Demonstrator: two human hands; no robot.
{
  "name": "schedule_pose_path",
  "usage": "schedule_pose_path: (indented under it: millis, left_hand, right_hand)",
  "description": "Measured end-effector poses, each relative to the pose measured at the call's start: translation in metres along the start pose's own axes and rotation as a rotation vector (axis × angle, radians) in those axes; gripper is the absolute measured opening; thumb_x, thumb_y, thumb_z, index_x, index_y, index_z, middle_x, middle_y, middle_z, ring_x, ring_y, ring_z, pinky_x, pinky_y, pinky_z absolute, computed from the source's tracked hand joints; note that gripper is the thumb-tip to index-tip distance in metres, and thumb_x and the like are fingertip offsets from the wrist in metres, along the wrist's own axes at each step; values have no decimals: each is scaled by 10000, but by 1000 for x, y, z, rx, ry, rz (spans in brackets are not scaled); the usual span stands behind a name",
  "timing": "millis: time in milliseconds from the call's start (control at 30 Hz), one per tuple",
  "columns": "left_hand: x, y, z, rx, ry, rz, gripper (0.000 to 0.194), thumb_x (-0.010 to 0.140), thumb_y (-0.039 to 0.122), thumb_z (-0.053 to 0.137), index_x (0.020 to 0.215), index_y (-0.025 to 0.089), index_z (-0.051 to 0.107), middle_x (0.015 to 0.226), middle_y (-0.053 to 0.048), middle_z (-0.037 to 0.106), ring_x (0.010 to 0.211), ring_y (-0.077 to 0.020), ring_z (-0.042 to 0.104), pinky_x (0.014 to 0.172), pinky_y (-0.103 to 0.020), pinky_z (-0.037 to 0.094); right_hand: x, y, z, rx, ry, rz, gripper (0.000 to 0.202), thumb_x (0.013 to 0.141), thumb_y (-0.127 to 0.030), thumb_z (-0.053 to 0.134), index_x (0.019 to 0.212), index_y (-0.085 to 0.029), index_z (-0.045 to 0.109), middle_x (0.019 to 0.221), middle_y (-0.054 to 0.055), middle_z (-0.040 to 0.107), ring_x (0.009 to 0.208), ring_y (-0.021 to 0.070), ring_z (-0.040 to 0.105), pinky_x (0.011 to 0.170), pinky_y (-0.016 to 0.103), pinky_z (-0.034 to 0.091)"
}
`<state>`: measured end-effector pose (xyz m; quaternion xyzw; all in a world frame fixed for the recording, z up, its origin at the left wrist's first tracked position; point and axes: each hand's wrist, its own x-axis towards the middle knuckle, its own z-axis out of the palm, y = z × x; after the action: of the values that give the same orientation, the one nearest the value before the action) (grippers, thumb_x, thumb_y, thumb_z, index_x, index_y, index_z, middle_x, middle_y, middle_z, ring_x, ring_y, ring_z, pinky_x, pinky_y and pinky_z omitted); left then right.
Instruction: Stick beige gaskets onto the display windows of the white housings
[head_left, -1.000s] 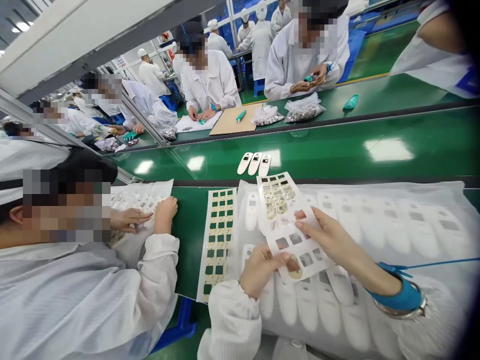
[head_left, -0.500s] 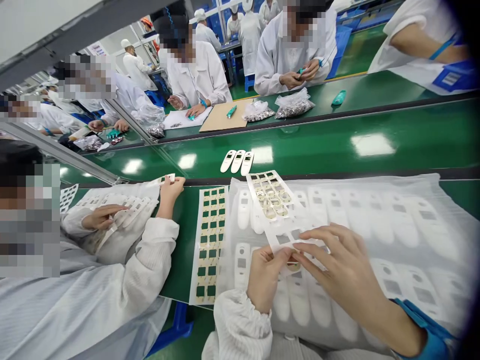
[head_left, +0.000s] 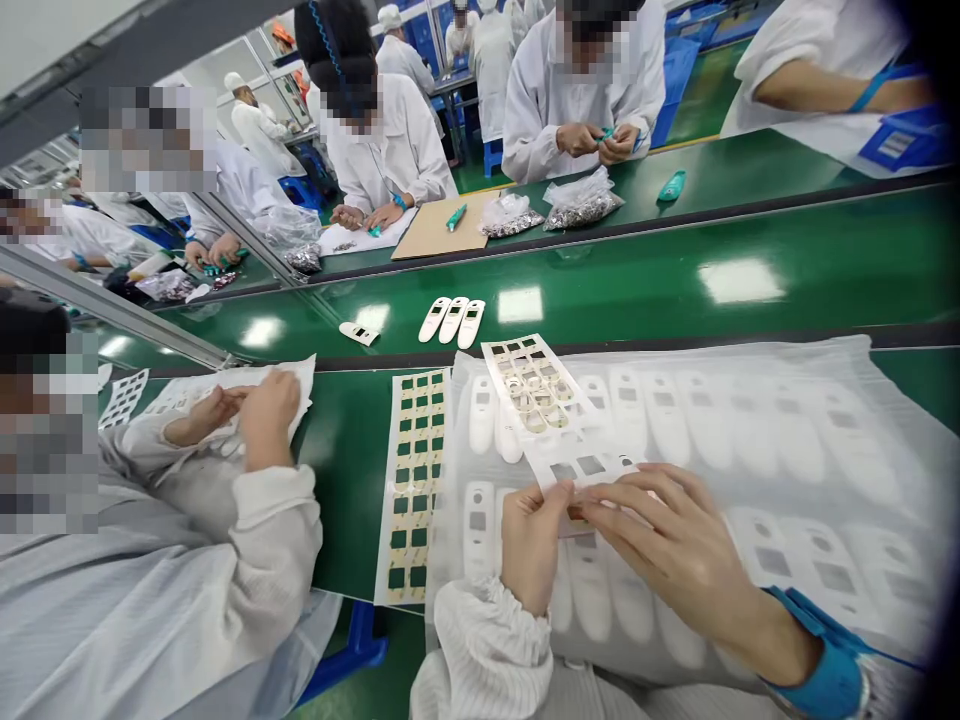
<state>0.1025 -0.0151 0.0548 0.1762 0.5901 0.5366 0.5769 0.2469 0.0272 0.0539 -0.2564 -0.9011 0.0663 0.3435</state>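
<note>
Left hand [head_left: 531,545]: narrow, thumb and fingers pinching the near-left edge of a windowed sheet [head_left: 574,456].
Right hand [head_left: 675,540]: fingers bent and close together, tips at the windowed sheet beside the left thumb; whether they grip it, I cannot tell.
Windowed sheet: one, held above the left part of the translucent film [head_left: 847,365]; its near windows are hidden by fingers.
Sticker sheet [head_left: 536,385]: one, at the film's far-left corner, pale stickers in three columns; whether it joins the windowed sheet, I cannot tell.
Sticker strip [head_left: 407,490]: one, along the film's left edge, eight rows of square windows in three columns, the lower right ones partly covered.
Covers under film [head_left: 626,415]: white, two rows, too blurred to count.
Loose covers: four, on the green belt beyond the film; three side by side [head_left: 451,320], one [head_left: 360,333] farther to the film's left.
Clear bags: two straight beyond the film, one [head_left: 510,215] and another [head_left: 583,200], both holding small shiny pieces.
Brown board [head_left: 420,235]: one, beyond the film's far-left corner, bearing one teal piece [head_left: 456,217].
White label [head_left: 896,147]: one, on a blue item [head_left: 919,125] beyond the film's far-right corner; print too small to read.
</note>
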Motion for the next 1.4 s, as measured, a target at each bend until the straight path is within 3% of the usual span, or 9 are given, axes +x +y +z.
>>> schedule_pose_path:
  millis: [167,300,400,500,600,733,933,1067,1400]
  left_hand:
    - [2,-5,-16,82,33,-27,419,710,537,686,705,119,723,623,-74,682,589,-199,609,639,-317,483]
    - [-2,-6,-37,216,53,-27,372,704,504,714,688,134,685,603,-51,648,602,-188,584,650,-311,466]
    - [-7,-2,-49,395,118,20,387,743,454,696,994,162,662,808,-65,670,713,-212,592,688,-346,483]
    - [-13,0,-53,815,376,277,579,806,383,639,1325,196,464,1198,-138,561,1057,-298,533,849,-472,481]
    - [-18,-5,-41,1110,420,626,491,870,307,578,1335,215,451,1288,-140,471,1227,-317,395,948,-534,442]
    - [-22,-27,-10,1201,123,865,320,898,126,502,1197,222,566,1228,-106,498,1210,-265,393,967,-458,464]
    - [-23,-56,15,1250,-89,905,354,883,173,545,1234,193,584,1151,-131,491,1108,-275,426,902,-450,498]
    - [-21,-63,15,1357,-154,909,483,848,353,634,1306,233,539,1316,-157,402,1199,-340,378,937,-534,474]
    - [-18,-70,9,1392,-222,904,466,873,301,587,1325,222,507,1433,-180,326,1329,-373,283,994,-577,436]
  right_hand:
    - [3,2,-19,510,-42,319,73,911,-248,585,891,-282,647,916,20,671,839,176,620,704,309,517]
    - [5,32,-41,678,-134,734,268,879,-460,590,718,-257,659,942,58,631,863,221,630,716,330,546]
    - [-3,59,-47,723,-341,900,353,847,-537,590,666,-239,642,1045,65,646,926,262,638,680,340,552]
    - [-15,75,-42,703,-432,982,378,845,-565,573,681,-227,620,1133,65,644,957,279,638,688,359,552]
    - [-22,84,-31,663,-427,987,388,859,-573,546,711,-220,610,1165,63,626,935,254,629,721,373,542]
    - [-20,93,-19,710,-417,892,382,862,-571,552,741,-217,629,1121,69,607,919,228,606,771,382,520]
    - [-14,96,-18,711,-400,851,412,834,-611,562,766,-216,656,1108,83,591,826,202,597,698,366,508]
    - [-11,98,-17,690,-356,829,401,836,-604,564,770,-221,665,1155,84,586,934,224,601,751,364,510]
    - [-13,100,-11,716,-425,814,378,838,-591,568,775,-231,665,1195,74,580,1054,256,579,856,410,495]
